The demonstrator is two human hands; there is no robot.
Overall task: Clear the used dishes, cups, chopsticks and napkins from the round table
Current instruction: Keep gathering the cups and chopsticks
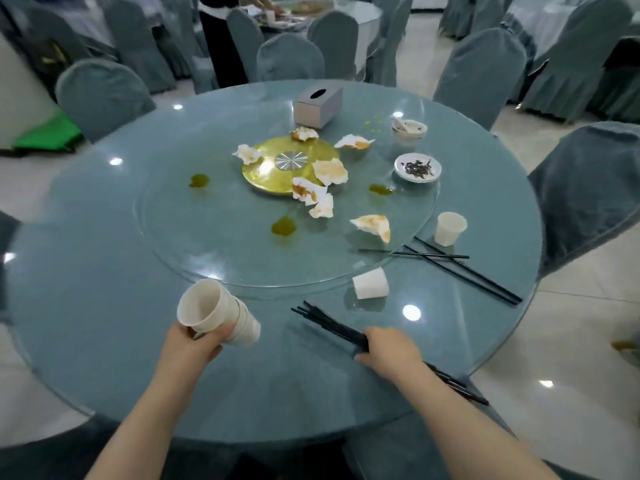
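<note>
Bright overhead glare — soft, edges bowed.

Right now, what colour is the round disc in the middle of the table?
Shiny gold, with a silver hub; the disc shows in the head view.

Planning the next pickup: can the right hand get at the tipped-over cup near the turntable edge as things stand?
Probably, but not to grip it: the tipped-over cup lies just beyond the right hand with bare glass between, yet that hand already holds a bundle of black chopsticks.

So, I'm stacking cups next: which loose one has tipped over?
The cup nearest the right hand lies on its side; the far cup stands upright.
</note>
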